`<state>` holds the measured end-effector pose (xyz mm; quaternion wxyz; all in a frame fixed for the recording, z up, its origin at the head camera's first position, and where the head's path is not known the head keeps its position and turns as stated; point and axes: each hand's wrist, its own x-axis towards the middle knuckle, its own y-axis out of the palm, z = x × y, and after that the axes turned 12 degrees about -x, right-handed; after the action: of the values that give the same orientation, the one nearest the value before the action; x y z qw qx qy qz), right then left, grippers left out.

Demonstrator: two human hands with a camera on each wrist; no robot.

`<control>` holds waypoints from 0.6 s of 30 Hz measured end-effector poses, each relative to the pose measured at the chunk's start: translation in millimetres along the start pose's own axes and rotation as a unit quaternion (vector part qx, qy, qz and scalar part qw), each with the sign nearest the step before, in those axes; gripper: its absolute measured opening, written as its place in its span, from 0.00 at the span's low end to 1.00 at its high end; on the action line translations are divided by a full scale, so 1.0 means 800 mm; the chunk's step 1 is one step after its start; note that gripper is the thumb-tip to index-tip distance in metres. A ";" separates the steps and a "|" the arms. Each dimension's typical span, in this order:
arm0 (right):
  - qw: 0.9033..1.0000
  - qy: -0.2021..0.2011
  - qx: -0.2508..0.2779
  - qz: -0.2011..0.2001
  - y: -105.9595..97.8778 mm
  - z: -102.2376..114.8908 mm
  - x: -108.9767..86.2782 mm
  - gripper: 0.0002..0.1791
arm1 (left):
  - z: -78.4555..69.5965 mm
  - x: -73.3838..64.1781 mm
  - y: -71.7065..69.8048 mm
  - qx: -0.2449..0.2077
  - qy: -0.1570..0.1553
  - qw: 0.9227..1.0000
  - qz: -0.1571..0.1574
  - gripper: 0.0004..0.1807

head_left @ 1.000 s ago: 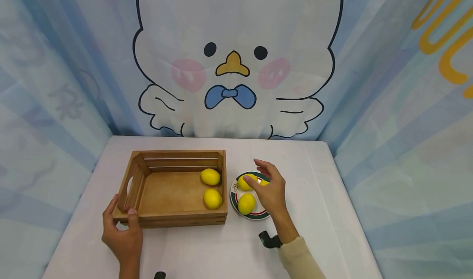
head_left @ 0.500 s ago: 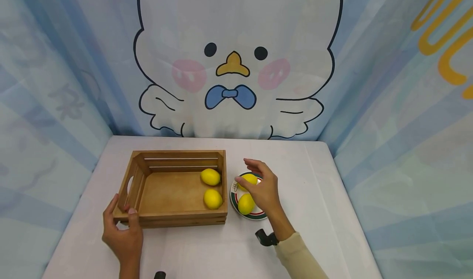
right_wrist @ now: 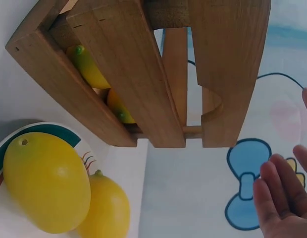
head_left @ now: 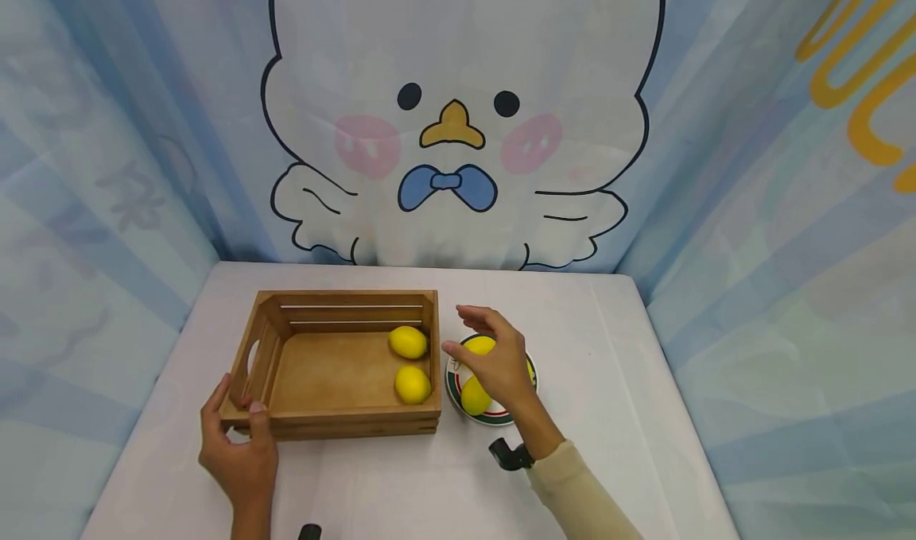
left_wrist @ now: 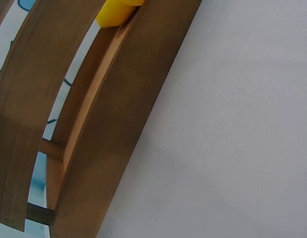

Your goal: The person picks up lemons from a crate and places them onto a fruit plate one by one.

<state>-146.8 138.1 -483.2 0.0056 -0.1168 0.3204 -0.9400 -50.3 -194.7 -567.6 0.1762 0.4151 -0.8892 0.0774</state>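
Observation:
A wooden crate (head_left: 351, 427) stands on the white table, with two lemons, one lemon (head_left: 408, 342) behind another lemon (head_left: 413, 385), along its right wall. My left hand (head_left: 243, 460) grips the crate's near left corner, thumb over the rim. To the right is a round plate (head_left: 494, 420) with a dark green rim, bearing lemons (head_left: 475, 397). Above it hovers my right hand (head_left: 501, 365), thumb and fingers apart, holding nothing; it partly hides the plate. The right wrist view shows a large lemon (right_wrist: 47, 181) on the plate and the crate's slatted side (right_wrist: 114, 64).
A white cloth covers the table (head_left: 386, 484). Behind it hangs a curtain (head_left: 458, 55) with a printed cartoon animal, and more curtain closes both sides. A black device (head_left: 510, 455) sits at my right wrist.
My right hand has moved left across the plate towards the crate, thumb and fingers parted throughout. The left hand, crate and lemons stay where they were.

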 end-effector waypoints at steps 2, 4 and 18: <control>1.000 -0.006 -0.001 0.005 0.000 0.002 0.001 0.30 | -0.002 0.000 0.001 0.002 -0.001 1.000 -0.001 0.33; 1.000 -0.011 -0.002 0.010 0.001 0.002 0.002 0.30 | -0.002 0.000 0.001 0.003 -0.002 1.000 -0.002 0.33; 1.000 -0.014 0.009 0.026 0.007 0.002 0.002 0.29 | -0.003 -0.001 0.002 0.003 -0.005 1.000 -0.004 0.33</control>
<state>-148.4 132.8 -485.3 0.0353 -0.1211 0.3146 -0.9408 -50.5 -192.7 -565.8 0.1709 0.4191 -0.8883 0.0776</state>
